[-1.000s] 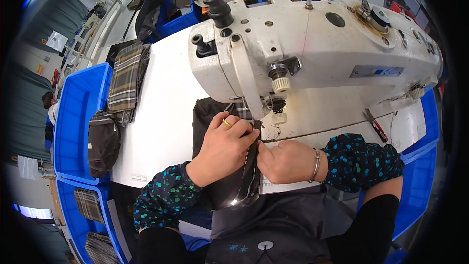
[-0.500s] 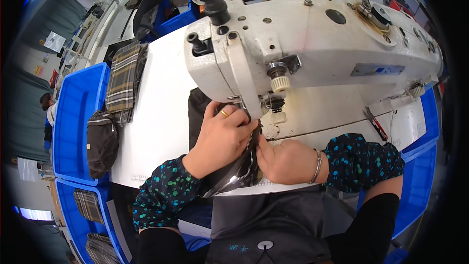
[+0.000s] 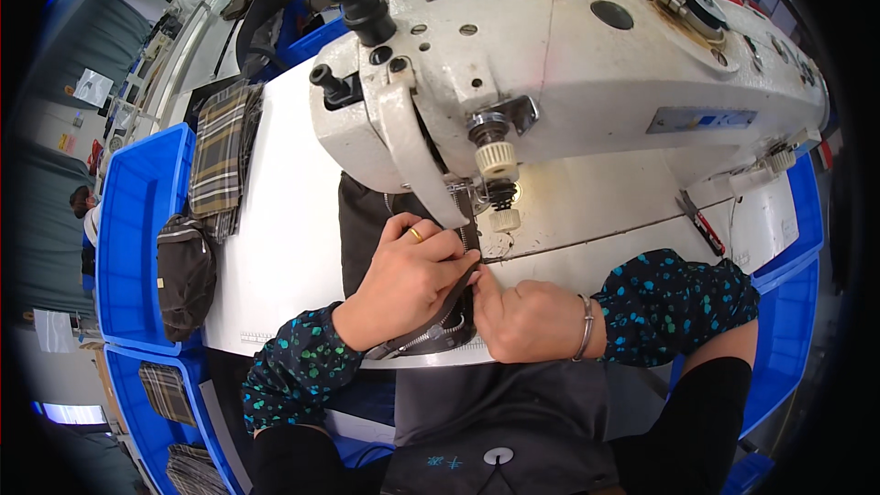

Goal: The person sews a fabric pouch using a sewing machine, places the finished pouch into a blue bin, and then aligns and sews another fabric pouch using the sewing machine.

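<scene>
Our left hand (image 3: 403, 270) and right hand (image 3: 524, 316) have slid slightly nearer our body, away from the sewing machine's head (image 3: 431, 101), and their fingertips meet, seemingly pinching the right edge of the dark cloth piece (image 3: 360, 243) spread beneath and beyond the left hand. We judge it light, soft and apt to pucker, best steadied flat under the left palm and gripped along the stiffer zipper (image 3: 431, 334). Lengthwise, it points from under the machine toward us, its zipper bending left near the left wrist.
</scene>
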